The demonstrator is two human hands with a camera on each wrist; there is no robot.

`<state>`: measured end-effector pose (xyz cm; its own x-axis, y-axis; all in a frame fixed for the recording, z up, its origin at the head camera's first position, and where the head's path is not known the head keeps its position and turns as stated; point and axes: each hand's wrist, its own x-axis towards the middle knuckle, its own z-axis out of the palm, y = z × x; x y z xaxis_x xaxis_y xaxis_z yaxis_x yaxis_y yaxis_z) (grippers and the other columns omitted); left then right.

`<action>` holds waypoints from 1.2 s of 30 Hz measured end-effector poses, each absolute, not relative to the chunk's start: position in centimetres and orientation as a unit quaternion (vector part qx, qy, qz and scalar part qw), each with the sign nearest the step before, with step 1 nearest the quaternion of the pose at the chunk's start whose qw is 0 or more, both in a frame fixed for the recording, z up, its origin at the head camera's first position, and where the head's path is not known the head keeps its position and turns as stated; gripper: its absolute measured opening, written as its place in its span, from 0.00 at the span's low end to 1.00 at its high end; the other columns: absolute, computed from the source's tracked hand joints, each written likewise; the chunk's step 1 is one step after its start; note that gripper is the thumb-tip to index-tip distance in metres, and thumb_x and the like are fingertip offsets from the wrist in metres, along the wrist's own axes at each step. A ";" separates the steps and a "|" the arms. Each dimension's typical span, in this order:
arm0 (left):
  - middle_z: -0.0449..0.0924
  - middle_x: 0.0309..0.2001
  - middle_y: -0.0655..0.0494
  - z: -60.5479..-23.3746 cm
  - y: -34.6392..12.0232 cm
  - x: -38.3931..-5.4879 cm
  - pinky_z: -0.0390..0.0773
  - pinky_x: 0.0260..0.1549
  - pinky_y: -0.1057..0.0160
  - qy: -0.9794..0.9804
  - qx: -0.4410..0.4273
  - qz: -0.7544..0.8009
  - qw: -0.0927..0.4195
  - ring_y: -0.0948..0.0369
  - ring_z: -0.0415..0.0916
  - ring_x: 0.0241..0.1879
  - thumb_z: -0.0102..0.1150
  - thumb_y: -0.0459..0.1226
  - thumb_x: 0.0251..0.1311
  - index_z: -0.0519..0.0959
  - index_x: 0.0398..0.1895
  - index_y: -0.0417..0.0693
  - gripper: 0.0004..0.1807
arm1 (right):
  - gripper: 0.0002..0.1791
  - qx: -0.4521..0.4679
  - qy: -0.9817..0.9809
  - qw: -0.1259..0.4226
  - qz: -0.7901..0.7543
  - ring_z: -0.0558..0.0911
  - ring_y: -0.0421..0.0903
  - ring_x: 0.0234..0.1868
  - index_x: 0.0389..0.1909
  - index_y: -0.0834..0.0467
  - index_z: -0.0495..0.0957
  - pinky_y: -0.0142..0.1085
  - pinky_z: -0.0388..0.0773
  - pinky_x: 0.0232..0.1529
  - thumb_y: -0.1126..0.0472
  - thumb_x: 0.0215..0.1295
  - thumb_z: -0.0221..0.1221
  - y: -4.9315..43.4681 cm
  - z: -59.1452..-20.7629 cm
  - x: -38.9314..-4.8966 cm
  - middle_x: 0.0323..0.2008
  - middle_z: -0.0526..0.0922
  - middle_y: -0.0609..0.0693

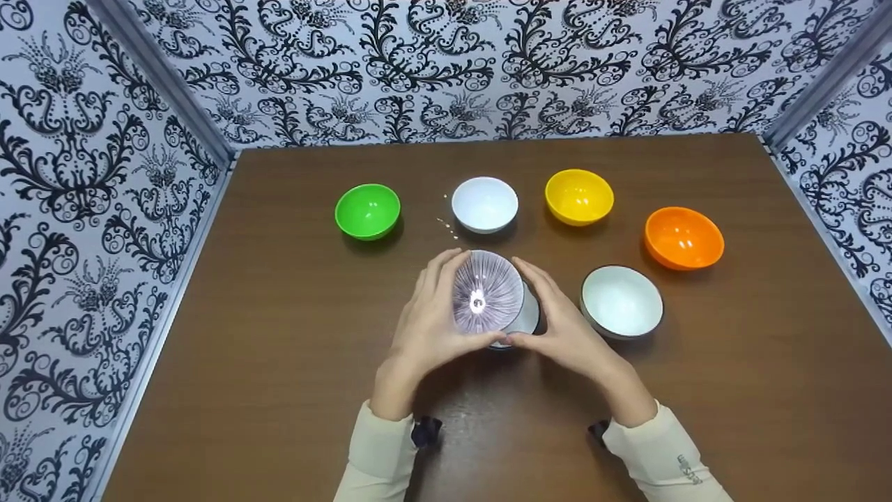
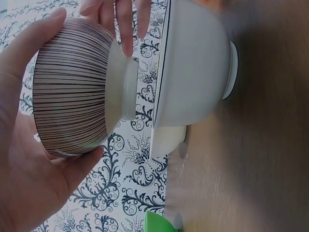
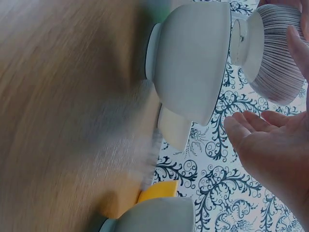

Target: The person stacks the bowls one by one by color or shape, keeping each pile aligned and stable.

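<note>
In the head view my left hand (image 1: 432,321) grips a bowl with fine dark radial stripes (image 1: 488,289), its thumb and fingers around the side. The left wrist view shows the striped bowl (image 2: 77,87) upright, its pale foot above a larger white bowl (image 2: 193,63) with a thin dark rim. That white bowl (image 1: 527,317) stands on the table, partly hidden below the striped one. My right hand (image 1: 568,324) is on the other side, thumb tip close to the left thumb. Its fingers (image 3: 239,128) stretch out apart from the striped bowl in the right wrist view.
On the brown table (image 1: 293,335) stand a green bowl (image 1: 368,212), a small white bowl (image 1: 485,204), a yellow bowl (image 1: 579,197), an orange bowl (image 1: 683,238) and a dark-rimmed white bowl (image 1: 621,301). Pale crumbs (image 1: 447,225) lie near the small white bowl. Patterned walls (image 1: 446,70) surround the table.
</note>
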<state>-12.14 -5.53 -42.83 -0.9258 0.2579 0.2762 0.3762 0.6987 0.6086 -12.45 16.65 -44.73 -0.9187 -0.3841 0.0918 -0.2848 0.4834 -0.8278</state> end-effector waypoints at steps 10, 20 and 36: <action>0.60 0.72 0.54 -43.1 -5.1 -12.0 0.79 0.60 0.50 -0.916 -0.182 -0.347 0.088 0.54 0.64 0.69 0.78 0.65 0.33 0.58 0.75 0.54 0.64 | 0.57 -0.202 0.831 0.060 -0.515 0.64 0.51 0.75 0.79 0.51 0.49 0.45 0.63 0.74 0.57 0.53 0.75 16.5 -44.9 -12.3 0.77 0.59 0.51; 0.54 0.76 0.47 -43.2 -5.4 -12.3 0.62 0.74 0.51 -0.886 -0.226 -0.401 0.058 0.52 0.57 0.75 0.82 0.56 0.35 0.50 0.79 0.49 0.68 | 0.55 -0.198 0.831 0.041 -0.518 0.69 0.52 0.72 0.79 0.56 0.51 0.46 0.66 0.72 0.65 0.53 0.73 16.8 -45.5 -12.3 0.76 0.62 0.53; 0.52 0.75 0.47 -45.0 -6.1 -12.3 0.57 0.76 0.51 -0.810 -0.234 -0.538 -0.009 0.53 0.54 0.76 0.80 0.35 0.42 0.49 0.79 0.49 0.62 | 0.56 -0.199 0.826 0.058 -0.524 0.64 0.47 0.75 0.77 0.57 0.54 0.19 0.58 0.71 0.56 0.51 0.76 18.2 -45.5 -12.5 0.75 0.63 0.49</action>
